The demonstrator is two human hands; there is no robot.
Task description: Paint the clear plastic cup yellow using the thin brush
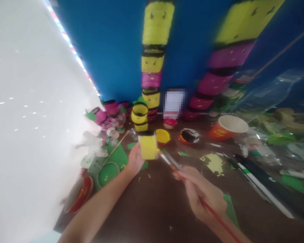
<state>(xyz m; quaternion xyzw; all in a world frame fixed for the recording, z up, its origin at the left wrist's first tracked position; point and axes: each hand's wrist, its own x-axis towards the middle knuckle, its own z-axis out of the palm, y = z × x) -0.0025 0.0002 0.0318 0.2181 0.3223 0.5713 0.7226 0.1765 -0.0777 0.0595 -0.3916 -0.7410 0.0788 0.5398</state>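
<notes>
My left hand (136, 160) is closed on a small yellow cup-shaped piece (148, 147) with a black band along its top. In my right hand (201, 190) is a paintbrush (212, 213) with a red handle. Its yellow-tipped bristles are at the right side of the piece; blur hides whether they touch. A second thin silvery shaft shows beside the brush's ferrule. Just behind the piece sits a pot of yellow paint (163, 136), and to its right a pot of black paint (189, 136).
A red paper cup (228, 127) stands at the right. A dried paint patch (214, 163) and a white-green pen (264, 190) lie nearby. Green paper (116, 157) and a red bowl (81, 194) are at the left. A yellow pineapple-like container (140, 114) stands against the blue wall (111, 50).
</notes>
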